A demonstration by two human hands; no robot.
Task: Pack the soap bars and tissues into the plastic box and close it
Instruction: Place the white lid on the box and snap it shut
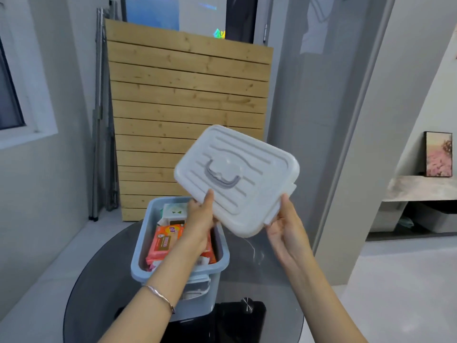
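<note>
1. The grip of the left hand (200, 219) is clamped on the near-left edge of the lid (247, 194). The thumb lies flat on top, and the fingers curl out of sight beneath.
2. The grip of the right hand (284, 226) is clamped on the lid's near-right corner. The thumb rests on the rim just beside a small moulded clip (270, 215), with the fingers underneath.
3. The lid is matte white plastic, a rounded rectangle moulded with long parallel ridges. A curved grey handle (222, 175) lies flat in a recess at its centre. The lid is held tilted in the air, its far edge higher, above and to the right of the plastic box (197, 305) and apart from it.
4. The plastic box is pale blue-grey, rectangular, with rounded corners and a thick rolled rim. It stands open on the tabletop (272, 280), and a whitish latch (197, 290) hangs on its near wall.
5. Inside the box lie orange packs (165, 241), flat, in glossy printed film. Behind them is a white and green pack (175, 210). I cannot tell which hold soap and which tissues.
6. The tabletop is round, dark smoked glass, smooth and reflective.
7. A thin metal bracelet (160, 297) circles the left wrist.
8. Behind the box, a wooden panel (188, 95) of pale knotty horizontal slats stands against the wall.
</note>
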